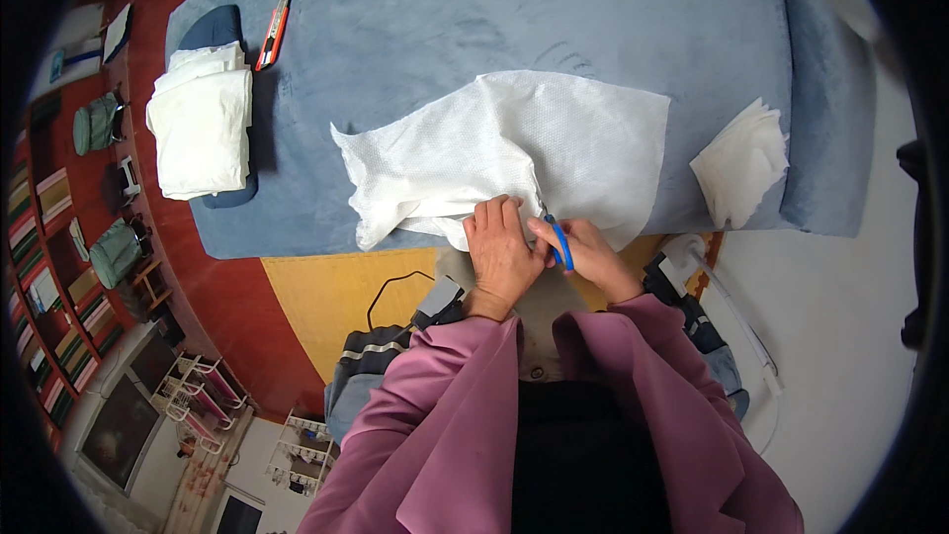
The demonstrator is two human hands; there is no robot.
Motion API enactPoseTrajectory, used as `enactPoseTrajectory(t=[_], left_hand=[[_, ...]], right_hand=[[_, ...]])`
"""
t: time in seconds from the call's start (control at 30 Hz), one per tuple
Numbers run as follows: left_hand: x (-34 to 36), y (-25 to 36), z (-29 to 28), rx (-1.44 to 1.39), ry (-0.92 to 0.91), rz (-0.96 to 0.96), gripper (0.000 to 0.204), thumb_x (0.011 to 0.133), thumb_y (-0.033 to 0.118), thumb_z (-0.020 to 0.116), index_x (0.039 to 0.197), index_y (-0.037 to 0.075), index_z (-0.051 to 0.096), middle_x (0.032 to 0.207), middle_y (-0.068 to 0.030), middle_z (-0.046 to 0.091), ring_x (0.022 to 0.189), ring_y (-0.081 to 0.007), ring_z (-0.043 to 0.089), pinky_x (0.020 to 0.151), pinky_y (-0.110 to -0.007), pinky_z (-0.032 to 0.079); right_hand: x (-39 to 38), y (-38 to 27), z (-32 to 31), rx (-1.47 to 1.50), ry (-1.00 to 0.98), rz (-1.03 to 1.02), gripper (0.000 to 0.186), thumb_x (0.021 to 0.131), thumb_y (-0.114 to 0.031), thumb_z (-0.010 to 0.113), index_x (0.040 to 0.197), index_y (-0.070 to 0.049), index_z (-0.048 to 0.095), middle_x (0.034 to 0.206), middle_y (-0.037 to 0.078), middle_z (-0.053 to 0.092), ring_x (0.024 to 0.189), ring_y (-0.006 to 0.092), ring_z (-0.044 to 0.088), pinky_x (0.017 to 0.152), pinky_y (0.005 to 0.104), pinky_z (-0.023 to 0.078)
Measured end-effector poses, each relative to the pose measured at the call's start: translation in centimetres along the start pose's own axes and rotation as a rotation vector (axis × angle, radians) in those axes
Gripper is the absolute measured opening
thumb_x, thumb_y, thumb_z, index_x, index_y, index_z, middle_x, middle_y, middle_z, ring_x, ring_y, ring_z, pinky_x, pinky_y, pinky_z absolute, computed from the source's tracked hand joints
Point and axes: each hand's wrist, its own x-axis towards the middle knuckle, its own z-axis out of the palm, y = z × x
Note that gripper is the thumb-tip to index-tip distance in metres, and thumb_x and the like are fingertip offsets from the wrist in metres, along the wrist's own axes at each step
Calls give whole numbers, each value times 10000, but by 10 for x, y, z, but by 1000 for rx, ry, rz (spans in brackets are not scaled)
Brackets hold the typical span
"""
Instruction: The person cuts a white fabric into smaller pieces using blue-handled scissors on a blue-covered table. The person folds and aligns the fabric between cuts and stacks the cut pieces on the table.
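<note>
A white textured sheet lies spread over the blue-grey padded surface, bunched along its lower middle. My left hand is closed on the sheet's near edge, its fingers curled on the fabric. Just beside it my right hand grips blue-handled scissors, whose blades point away from me into a fold of the sheet, partly hidden by it.
A folded white stack rests on a dark blue pad at the left, near a red box cutter. A small white pile lies at the right by a raised cushion. Shelves stand far left.
</note>
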Motion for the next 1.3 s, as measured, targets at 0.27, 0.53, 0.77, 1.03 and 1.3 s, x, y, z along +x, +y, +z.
enactPoseTrajectory(t=[0.27,0.53,0.77,1.03,1.3], left_hand=[[7,7,17,110,36,24,400,669,233,749,1017,69,638,941,-90,581,960,-294,521,830,-424,351],[23,-4,35,222,86,120,174,701,156,677,787,98,538,755,-69,516,764,-264,511,711,-395,362],[1,13,-4,60,38,320,140,718,130,636,851,99,605,794,-59,499,764,-236,528,661,-357,440],[-8,13,-16,-83,115,416,156,638,58,661,782,89,608,760,-47,518,720,-234,536,622,-349,475],[0,9,-39,-38,154,401,212,654,43,670,860,81,635,781,-59,562,740,-249,569,641,-363,477]], right_hand=[[-14,-4,-19,-52,-3,39,677,868,-690,581,902,-20,676,768,28,638,730,117,641,546,273,517],[-10,-8,-24,-50,-85,104,737,860,-740,537,935,-15,646,782,55,622,726,135,643,523,272,493],[-49,-22,-17,-122,-145,113,795,873,-768,472,965,4,639,818,71,636,752,166,643,561,290,490],[-57,-17,-2,7,40,137,790,799,-737,631,856,50,662,715,71,599,607,155,626,529,292,467],[-61,-45,-19,-386,110,-11,768,777,-702,676,729,62,622,616,126,557,618,211,577,594,368,459]])
